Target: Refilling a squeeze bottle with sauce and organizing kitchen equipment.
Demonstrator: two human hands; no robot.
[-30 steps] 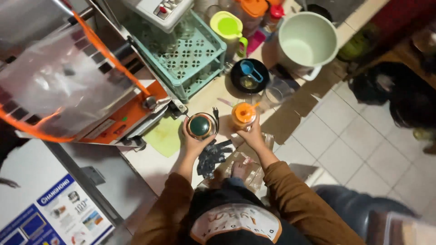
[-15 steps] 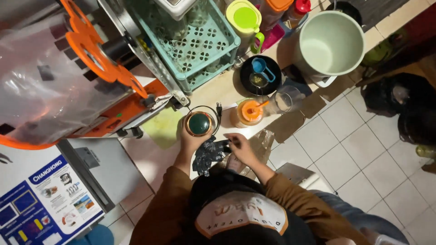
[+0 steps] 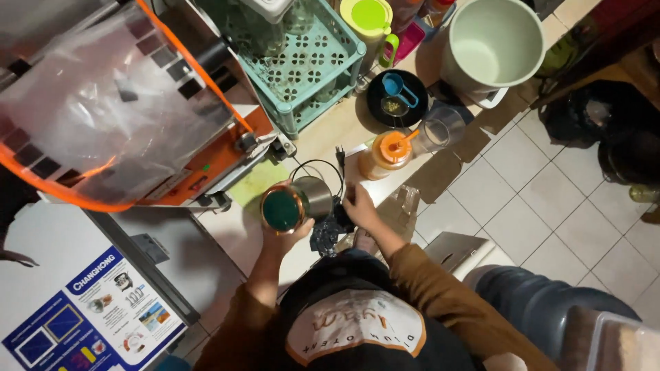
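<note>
On the cluttered table [image 3: 344, 130] above a tiled floor [image 3: 543, 206], the left hand [image 3: 285, 230] grips a metal cup [image 3: 295, 203]; the right hand [image 3: 359, 206] seems to rest flat, its grip unclear.

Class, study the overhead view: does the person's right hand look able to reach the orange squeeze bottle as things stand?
Probably yes. The right hand rests on the counter just below the orange squeeze bottle, with only bare counter edge between them. The left hand is busy holding a metal cup, off to the side.
</note>
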